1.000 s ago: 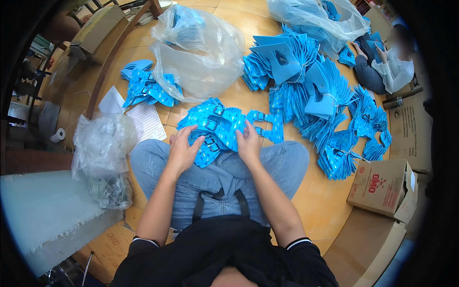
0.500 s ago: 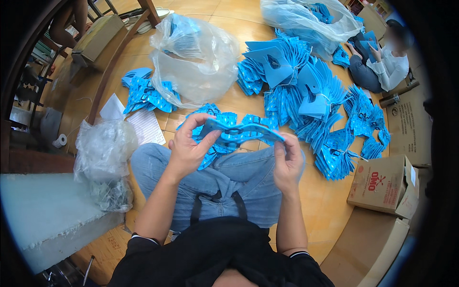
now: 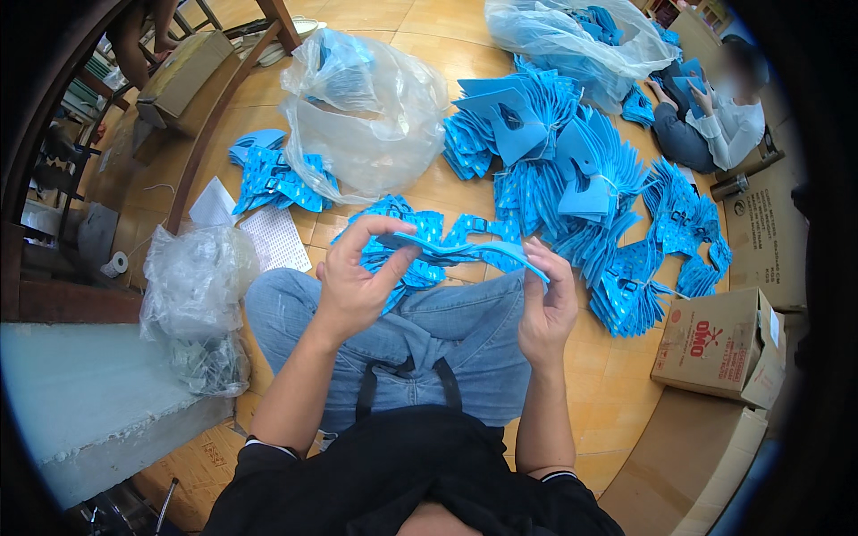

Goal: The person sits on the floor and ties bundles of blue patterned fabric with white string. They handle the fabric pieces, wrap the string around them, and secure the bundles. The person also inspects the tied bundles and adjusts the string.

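In the head view, the left hand (image 3: 357, 277) pinches one end of a thin blue piece (image 3: 451, 255) between thumb and fingers, and the right hand (image 3: 549, 304) pinches its other end. The piece is up between the two hands, bent in a wave and nearly edge-on. Behind it, patterned blue pieces with dark buckles (image 3: 402, 212) lie on the tiled floor (image 3: 617, 384); blue bundles (image 3: 594, 174) are heaped to the right, near a translucent bag (image 3: 384, 134)

One held piece (image 3: 450, 251), two sheets (image 3: 274, 238), one spool (image 3: 114, 264)
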{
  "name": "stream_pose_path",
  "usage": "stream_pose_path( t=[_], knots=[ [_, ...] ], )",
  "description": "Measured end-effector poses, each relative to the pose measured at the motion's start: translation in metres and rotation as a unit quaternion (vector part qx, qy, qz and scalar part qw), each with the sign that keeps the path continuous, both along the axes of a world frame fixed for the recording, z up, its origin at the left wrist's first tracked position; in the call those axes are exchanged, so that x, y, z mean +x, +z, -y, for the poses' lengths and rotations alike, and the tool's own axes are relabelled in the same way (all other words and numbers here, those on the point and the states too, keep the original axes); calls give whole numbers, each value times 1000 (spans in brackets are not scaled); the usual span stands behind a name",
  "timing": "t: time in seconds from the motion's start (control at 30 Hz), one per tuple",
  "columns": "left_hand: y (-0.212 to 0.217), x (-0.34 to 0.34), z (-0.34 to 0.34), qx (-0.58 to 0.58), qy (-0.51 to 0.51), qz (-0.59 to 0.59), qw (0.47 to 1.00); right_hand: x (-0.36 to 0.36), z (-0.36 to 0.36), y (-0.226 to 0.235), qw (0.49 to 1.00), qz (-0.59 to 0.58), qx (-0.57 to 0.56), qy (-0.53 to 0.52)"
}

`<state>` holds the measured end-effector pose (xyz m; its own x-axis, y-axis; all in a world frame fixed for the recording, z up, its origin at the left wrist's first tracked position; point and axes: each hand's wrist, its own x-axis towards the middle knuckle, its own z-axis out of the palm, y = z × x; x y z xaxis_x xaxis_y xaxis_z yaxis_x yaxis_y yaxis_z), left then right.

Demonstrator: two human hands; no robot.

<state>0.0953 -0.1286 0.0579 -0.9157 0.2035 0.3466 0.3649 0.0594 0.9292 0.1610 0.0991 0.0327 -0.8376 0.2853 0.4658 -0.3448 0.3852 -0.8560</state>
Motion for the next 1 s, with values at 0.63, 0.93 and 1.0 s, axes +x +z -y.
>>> stream_pose_path(
  t=[0.63,0.93,1.0],
  knots=[
    [-3,5,11,140,-110,142,974,-3,2,2,947,119,-297,-6],
    [-4,4,9,196,-38,188,962,12,1,22,949,126,-255,134],
    [-3,4,9,162,-16,185,969,14,1,25,976,119,-137,120]
  ],
)
